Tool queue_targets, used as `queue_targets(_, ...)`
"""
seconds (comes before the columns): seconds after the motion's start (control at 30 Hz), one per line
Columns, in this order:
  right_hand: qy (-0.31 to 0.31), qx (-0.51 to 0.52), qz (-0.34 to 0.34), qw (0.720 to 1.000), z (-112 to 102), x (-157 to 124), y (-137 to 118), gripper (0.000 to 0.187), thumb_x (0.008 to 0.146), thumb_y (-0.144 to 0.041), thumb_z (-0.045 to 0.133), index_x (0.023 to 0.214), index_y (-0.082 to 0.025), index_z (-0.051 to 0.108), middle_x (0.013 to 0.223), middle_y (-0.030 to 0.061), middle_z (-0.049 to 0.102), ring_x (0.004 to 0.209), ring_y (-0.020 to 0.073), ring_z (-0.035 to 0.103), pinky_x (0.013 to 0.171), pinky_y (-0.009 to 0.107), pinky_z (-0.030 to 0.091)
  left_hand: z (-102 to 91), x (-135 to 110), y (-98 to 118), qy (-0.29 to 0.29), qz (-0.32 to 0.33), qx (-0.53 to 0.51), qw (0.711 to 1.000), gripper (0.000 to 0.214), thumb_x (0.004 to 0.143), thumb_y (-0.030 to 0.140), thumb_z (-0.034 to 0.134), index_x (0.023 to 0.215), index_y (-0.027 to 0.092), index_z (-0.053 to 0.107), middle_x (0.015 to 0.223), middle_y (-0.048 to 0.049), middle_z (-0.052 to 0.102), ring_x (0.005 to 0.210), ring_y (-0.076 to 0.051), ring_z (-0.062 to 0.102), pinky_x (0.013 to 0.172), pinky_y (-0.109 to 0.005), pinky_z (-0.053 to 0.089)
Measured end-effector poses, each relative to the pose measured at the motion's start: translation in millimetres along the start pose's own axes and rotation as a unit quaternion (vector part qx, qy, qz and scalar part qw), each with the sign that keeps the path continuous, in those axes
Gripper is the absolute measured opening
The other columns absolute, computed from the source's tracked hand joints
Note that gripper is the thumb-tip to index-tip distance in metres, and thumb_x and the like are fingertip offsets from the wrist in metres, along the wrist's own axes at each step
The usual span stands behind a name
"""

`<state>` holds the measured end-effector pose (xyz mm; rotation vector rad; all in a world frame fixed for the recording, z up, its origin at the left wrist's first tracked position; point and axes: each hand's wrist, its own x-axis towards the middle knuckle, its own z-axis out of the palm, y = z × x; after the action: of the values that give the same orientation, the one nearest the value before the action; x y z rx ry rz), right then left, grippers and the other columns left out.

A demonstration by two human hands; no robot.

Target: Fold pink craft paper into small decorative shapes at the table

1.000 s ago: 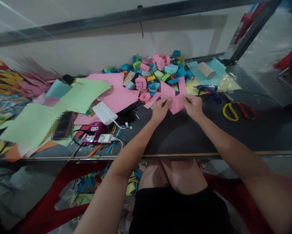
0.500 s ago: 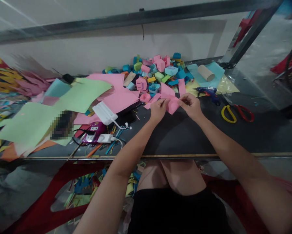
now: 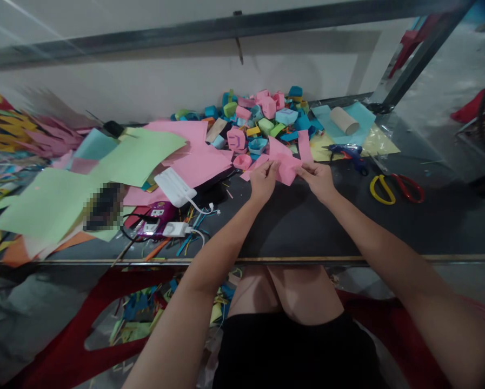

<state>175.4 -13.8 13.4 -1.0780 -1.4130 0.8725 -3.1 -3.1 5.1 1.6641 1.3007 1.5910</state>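
Note:
Both my hands hold one small pink paper piece (image 3: 286, 168) over the dark tabletop (image 3: 307, 221). My left hand (image 3: 263, 181) pinches its left edge with closed fingers. My right hand (image 3: 318, 178) pinches its right edge the same way. The paper is creased and bent between them. Just beyond it lie more pink paper strips (image 3: 303, 145) and a heap of small folded paper boxes (image 3: 258, 116) in pink, blue, green and yellow.
Yellow- and red-handled scissors (image 3: 396, 186) and a blue glue gun (image 3: 347, 153) lie to the right. A cardboard tube (image 3: 344, 120) rests on blue paper. Large pink and green sheets (image 3: 137, 156), a white charger (image 3: 174, 187) and cables cover the left. A wall stands behind.
The pink paper has been folded smaller between my hands, which came closer together and shifted slightly away from me.

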Motion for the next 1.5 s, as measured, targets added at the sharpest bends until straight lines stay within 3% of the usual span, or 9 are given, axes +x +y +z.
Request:
queue_targets(0.2, 0.036, 0.016, 0.007, 0.999, 1.2, 1.8, 0.3, 0.047, 0.057, -0.068, 0.086, 0.065, -0.022, 0.074, 0.064, 0.0001, 0.068, 0.059, 0.0150, 0.058, 0.060, 0.033, 0.052, 1.4, -0.3, 0.2, 0.001, -0.017, -0.014, 1.000, 0.037, 0.093, 0.051, 0.061, 0.077, 0.020, 0.072, 0.065, 0.0003, 0.059, 0.064, -0.013, 0.052, 0.061, -0.026, 0.043)
queue_targets(0.37, 0.032, 0.033, -0.013, 0.999, -2.1, 1.7, -3.9, 0.051, 0.063, -0.072, 0.081, 0.076, -0.023, 0.077, 0.069, 0.0012, 0.070, 0.064, 0.0160, 0.062, 0.067, 0.035, 0.056, -1.2, -0.5, 1.6, -0.005, -0.019, -0.016, 1.000, 0.040, 0.092, 0.054, 0.062, 0.073, 0.020, 0.069, 0.062, 0.0008, 0.055, 0.063, -0.013, 0.050, 0.060, -0.026, 0.042)
queue_targets(0.63, 0.084, 0.021, -0.038, 0.996, -0.8, -1.6, -8.1, 0.039, 0.069, -0.062, 0.082, 0.072, -0.024, 0.079, 0.069, 0.0008, 0.073, 0.068, 0.0183, 0.068, 0.071, 0.037, 0.059, -0.1, -0.3, 2.4, -0.025, -0.031, -0.020, 0.999, 0.043, 0.093, 0.056, 0.060, 0.070, 0.020, 0.066, 0.064, -0.0001, 0.056, 0.066, -0.014, 0.053, 0.062, -0.026, 0.044)
queue_targets(0.83, 0.084, 0.010, -0.052, 0.995, -1.0, -2.5, -8.9, 0.039, 0.070, -0.064, 0.082, 0.072, -0.025, 0.079, 0.072, 0.0018, 0.076, 0.072, 0.0207, 0.071, 0.074, 0.040, 0.062, 1.7, -0.6, -1.2, -0.019, -0.024, -0.033, 0.999, 0.047, 0.092, 0.062, 0.058, 0.072, 0.020, 0.067, 0.066, -0.0011, 0.058, 0.067, -0.015, 0.054, 0.064, -0.028, 0.045)
queue_targets(1.07, 0.051, 0.045, -0.043, 0.997, -0.3, -1.4, -8.1, 0.043, 0.058, -0.059, 0.091, 0.081, -0.024, 0.079, 0.085, 0.0040, 0.079, 0.081, 0.0222, 0.075, 0.084, 0.042, 0.064, 1.5, -1.9, -0.5, -0.004, -0.025, -0.042, 0.999, 0.047, 0.092, 0.062, 0.058, 0.072, 0.021, 0.066, 0.064, 0.0004, 0.054, 0.064, -0.013, 0.048, 0.060, -0.027, 0.042)
queue_targets(1.5, 0.077, -0.016, -0.090, 0.993, -0.7, -4.3, -8.4, 0.027, 0.070, -0.050, 0.087, 0.076, -0.024, 0.080, 0.079, 0.0047, 0.079, 0.072, 0.0220, 0.074, 0.077, 0.041, 0.062, 1.1, -1.0, 2.9, -0.017, -0.010, -0.050, 0.999, 0.038, 0.095, 0.053, 0.058, 0.084, 0.020, 0.071, 0.082, -0.0038, 0.071, 0.078, -0.015, 0.060, 0.075, -0.028, 0.050)
